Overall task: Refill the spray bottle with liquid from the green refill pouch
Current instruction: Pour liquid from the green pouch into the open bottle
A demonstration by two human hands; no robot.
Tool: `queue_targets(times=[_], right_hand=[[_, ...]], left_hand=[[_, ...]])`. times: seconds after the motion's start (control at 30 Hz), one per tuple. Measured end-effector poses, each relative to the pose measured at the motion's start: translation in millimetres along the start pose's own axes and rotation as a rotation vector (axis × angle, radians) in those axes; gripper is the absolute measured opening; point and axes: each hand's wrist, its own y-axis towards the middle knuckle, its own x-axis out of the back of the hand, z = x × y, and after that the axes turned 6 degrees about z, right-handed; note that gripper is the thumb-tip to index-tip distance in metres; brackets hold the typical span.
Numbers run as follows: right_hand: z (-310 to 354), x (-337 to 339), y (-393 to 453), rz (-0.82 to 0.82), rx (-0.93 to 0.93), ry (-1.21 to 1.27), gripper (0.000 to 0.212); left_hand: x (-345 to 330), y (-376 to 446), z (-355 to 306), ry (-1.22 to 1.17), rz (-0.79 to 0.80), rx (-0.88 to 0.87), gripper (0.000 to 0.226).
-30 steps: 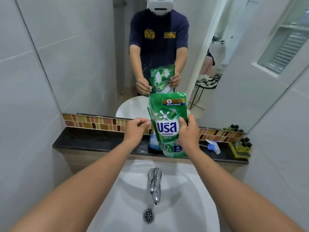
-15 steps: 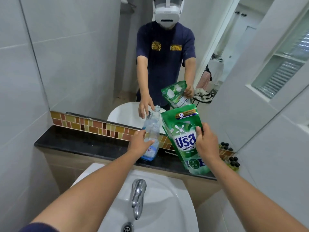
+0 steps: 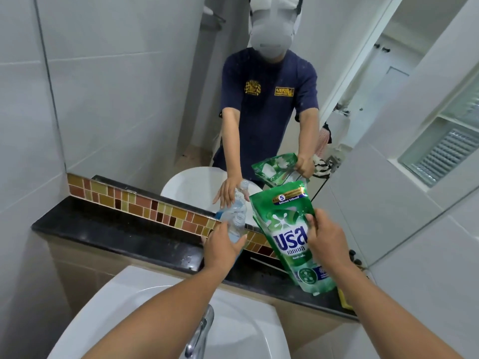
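Observation:
My right hand (image 3: 327, 243) grips the green refill pouch (image 3: 285, 229) by its right edge and holds it upright, tilted left, above the black ledge (image 3: 116, 235). Just left of the pouch, my left hand (image 3: 221, 246) is wrapped around a clear plastic bottle (image 3: 237, 220) with a little blue liquid at the bottom. The bottle's neck is bare, with no spray head on it. Pouch and bottle are close together, almost touching. The pouch's top edge looks sealed.
A white basin (image 3: 246, 330) with a chrome tap (image 3: 199, 335) lies below my arms. A mirror (image 3: 155, 99) above a mosaic tile strip (image 3: 129, 203) reflects me. Small dark-capped bottles (image 3: 353, 256) and a yellow item (image 3: 343, 299) sit at the ledge's right end.
My left hand let go of the pouch and took hold of the bottle on the ledge. My right hand carried the pouch to the right, and my view shifted left.

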Motion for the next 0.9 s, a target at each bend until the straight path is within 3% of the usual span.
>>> queue_targets(times=[0.47, 0.6, 0.9], right_hand=[[-1.5, 18.2, 36.0, 0.098, 0.144, -0.154, 0.023], [4.4, 16.4, 39.9, 0.149, 0.194, -0.191, 0.014], [11.9, 20.7, 52.9, 0.195, 0.218, -0.246, 0.025]], left_hand=[[39.6, 11.2, 7.9, 0.158, 0.117, -0.117, 0.047], [40.7, 10.6, 8.1, 0.192, 0.123, -0.16, 0.049], [37.8, 12.4, 7.4, 0.244, 0.115, -0.181, 0.053]])
